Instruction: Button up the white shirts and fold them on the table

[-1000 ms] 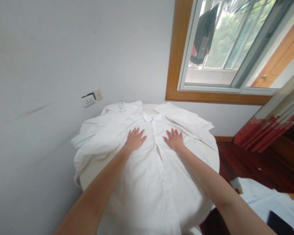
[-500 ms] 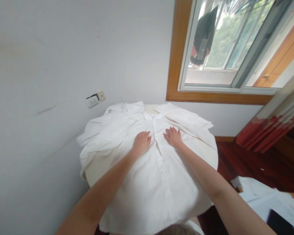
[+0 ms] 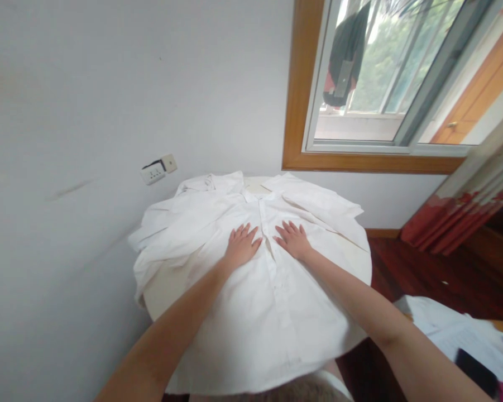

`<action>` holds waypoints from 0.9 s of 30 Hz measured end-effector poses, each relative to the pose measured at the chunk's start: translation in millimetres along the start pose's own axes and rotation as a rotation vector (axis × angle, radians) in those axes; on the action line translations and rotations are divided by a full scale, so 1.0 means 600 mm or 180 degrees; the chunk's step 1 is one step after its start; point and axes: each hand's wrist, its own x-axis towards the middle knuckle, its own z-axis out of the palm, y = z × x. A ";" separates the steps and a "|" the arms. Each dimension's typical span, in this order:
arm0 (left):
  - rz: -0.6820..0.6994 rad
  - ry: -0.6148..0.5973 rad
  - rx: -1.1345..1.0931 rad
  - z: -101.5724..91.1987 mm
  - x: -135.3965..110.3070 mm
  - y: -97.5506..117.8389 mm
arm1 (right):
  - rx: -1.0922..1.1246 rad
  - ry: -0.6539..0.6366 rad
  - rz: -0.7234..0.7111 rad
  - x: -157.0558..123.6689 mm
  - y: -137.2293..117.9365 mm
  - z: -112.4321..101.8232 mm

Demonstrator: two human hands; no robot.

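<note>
Nearest, below both wrists, the hem of the white shirt [image 3: 259, 324] hangs over the near edge of the round table [image 3: 161, 286]; the shirt lies front up across the tabletop. Off past the right forearm, low at the side, lie some printed papers [image 3: 460, 338] with a dark flat thing [image 3: 474, 365] on them, perhaps a phone, too blurred to tell.

The left hand [image 3: 242, 245] lies palm down on the shirt, flat, fingers loosely apart, gripping nothing. The right hand [image 3: 292, 240] rests the same way, flat and unclenched. The button strip [image 3: 268, 254] runs between them, each hand just beside it.

Beyond the fingertips is the collar [image 3: 256, 197], and a folded sleeve [image 3: 318, 200] lies beyond the right hand. Farther, past the left hand, a wall socket [image 3: 157, 169] sits on the white wall. Past the right hand are a wood-framed window [image 3: 295, 111], a dark garment [image 3: 344, 53] hanging outside it, and a red-and-white curtain [image 3: 460, 215].
</note>
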 end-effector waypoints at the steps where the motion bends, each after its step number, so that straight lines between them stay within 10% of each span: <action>1: 0.0017 0.0062 -0.0031 -0.002 0.001 -0.001 | 0.0034 0.0022 -0.0005 0.004 0.001 0.000; 9: 0.0981 0.0182 -0.0948 -0.050 -0.029 0.014 | 0.0766 0.0578 -0.0212 -0.010 0.006 -0.028; 15: 0.0765 0.0165 -0.1285 -0.083 -0.058 0.051 | 0.1467 0.0578 -0.1050 -0.051 -0.019 -0.082; 27: 0.0298 -0.0070 -0.1460 -0.048 -0.070 0.070 | 0.1864 0.0265 -0.0410 -0.070 -0.032 -0.020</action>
